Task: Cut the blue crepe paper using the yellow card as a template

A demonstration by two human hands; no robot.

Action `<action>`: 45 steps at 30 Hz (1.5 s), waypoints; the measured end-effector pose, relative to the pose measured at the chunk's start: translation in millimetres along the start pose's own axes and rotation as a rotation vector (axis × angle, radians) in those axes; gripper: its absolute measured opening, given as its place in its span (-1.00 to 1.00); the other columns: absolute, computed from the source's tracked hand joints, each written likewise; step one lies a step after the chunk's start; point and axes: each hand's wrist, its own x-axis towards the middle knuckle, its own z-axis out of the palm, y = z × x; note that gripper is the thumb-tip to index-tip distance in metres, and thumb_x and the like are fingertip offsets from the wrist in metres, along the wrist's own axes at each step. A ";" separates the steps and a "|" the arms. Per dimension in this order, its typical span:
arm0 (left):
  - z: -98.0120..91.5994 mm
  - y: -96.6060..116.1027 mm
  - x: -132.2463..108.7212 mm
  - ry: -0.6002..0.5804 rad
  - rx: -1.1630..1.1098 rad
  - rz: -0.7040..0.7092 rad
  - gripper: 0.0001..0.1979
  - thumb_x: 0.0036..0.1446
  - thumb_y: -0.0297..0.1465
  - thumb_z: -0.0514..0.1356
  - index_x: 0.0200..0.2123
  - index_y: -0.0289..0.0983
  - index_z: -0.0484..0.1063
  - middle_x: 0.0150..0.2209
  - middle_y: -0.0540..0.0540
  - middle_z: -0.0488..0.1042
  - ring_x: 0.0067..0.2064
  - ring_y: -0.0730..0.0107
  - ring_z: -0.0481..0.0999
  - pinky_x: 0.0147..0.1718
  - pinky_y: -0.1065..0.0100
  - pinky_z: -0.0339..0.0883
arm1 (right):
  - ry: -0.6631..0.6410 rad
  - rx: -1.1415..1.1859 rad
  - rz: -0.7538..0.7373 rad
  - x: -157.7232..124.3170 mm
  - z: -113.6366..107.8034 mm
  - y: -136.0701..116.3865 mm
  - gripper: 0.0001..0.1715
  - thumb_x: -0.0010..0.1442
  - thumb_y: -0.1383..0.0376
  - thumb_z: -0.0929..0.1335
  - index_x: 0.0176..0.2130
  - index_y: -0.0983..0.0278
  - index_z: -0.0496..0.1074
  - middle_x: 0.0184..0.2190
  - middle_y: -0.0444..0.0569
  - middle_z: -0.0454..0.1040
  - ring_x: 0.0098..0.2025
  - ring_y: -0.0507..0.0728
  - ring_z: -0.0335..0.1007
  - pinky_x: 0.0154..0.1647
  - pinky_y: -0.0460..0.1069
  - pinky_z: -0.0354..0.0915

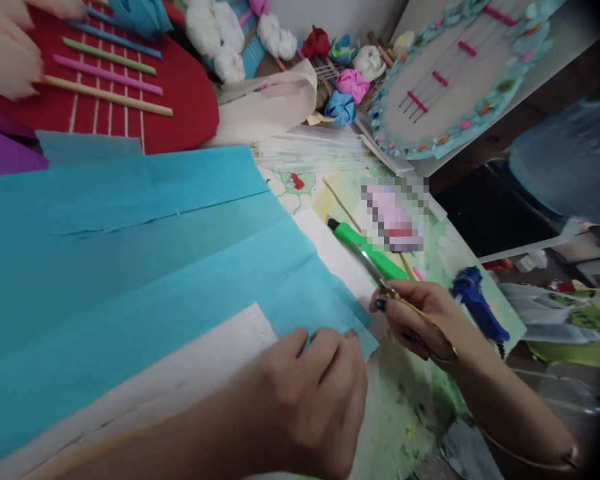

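A big sheet of turquoise crepe paper lies over a white foam board and takes up the left half of the view. My left hand is closed, pinching the paper's lower right corner. Just right of that corner, my right hand is closed on small scissors with gold handles. Their thin blades point up and left, away from the paper's edge, and cross over a green utility knife lying on the table.
A blue glue gun lies to the right of my right hand. At the back are a red guitar-shaped board with coloured sticks, a teal-edged white guitar shape, crumpled paper flowers and a thin wooden stick.
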 end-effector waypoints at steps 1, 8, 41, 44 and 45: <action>-0.5 -3.1 0.9 0.019 0.017 -0.017 -0.74 0.18 -0.60 0.02 -0.29 -0.55 0.53 -0.42 -0.27 0.55 -0.46 0.19 0.51 -0.59 0.24 0.39 | 0.061 -0.017 -0.039 0.2 -3.4 0.9 -0.77 0.14 0.15 0.34 -0.35 0.28 0.39 -0.76 -0.29 0.12 -0.78 -0.10 -0.06 -0.78 -0.15 -0.13; -9.3 -56.3 5.4 0.059 0.054 -0.388 -0.90 0.20 -0.50 0.22 -0.35 -0.32 0.54 -0.42 -0.08 0.57 -0.38 0.36 0.53 -0.38 0.37 0.40 | 0.420 -0.455 -0.255 -7.5 -25.2 13.9 -0.60 0.01 0.12 0.36 -0.17 0.27 0.50 -0.60 -0.15 0.34 -0.61 0.02 0.24 -0.60 -0.07 0.12; -11.0 -132.7 -23.6 0.232 -0.613 -1.293 -0.74 0.27 -0.29 0.20 -0.06 -0.34 0.42 -0.09 -0.13 0.47 -0.12 0.28 0.51 -0.15 0.18 0.46 | 0.075 -0.467 -0.508 106.1 45.3 -54.4 -0.66 -0.33 0.37 0.56 -0.49 0.28 0.42 -0.51 -0.14 0.40 -0.39 0.07 0.32 -0.39 -0.06 0.20; -9.8 -134.0 -24.4 0.241 -0.611 -1.300 -0.74 0.27 -0.30 0.20 -0.05 -0.34 0.41 -0.07 -0.13 0.46 -0.11 0.28 0.51 -0.15 0.17 0.46 | 0.065 -0.368 -0.533 109.3 45.5 -48.2 -0.66 -0.33 0.37 0.54 -0.54 0.27 0.34 -0.59 -0.21 0.32 -0.45 0.04 0.25 -0.43 -0.07 0.14; -9.4 -134.5 -24.6 0.245 -0.613 -1.300 -0.74 0.27 -0.30 0.20 -0.05 -0.34 0.41 -0.07 -0.13 0.46 -0.11 0.28 0.51 -0.15 0.17 0.46 | 0.056 -0.328 -0.545 110.7 46.0 -45.7 -0.65 -0.33 0.37 0.53 -0.52 0.27 0.34 -0.58 -0.22 0.32 -0.45 0.03 0.26 -0.43 -0.07 0.15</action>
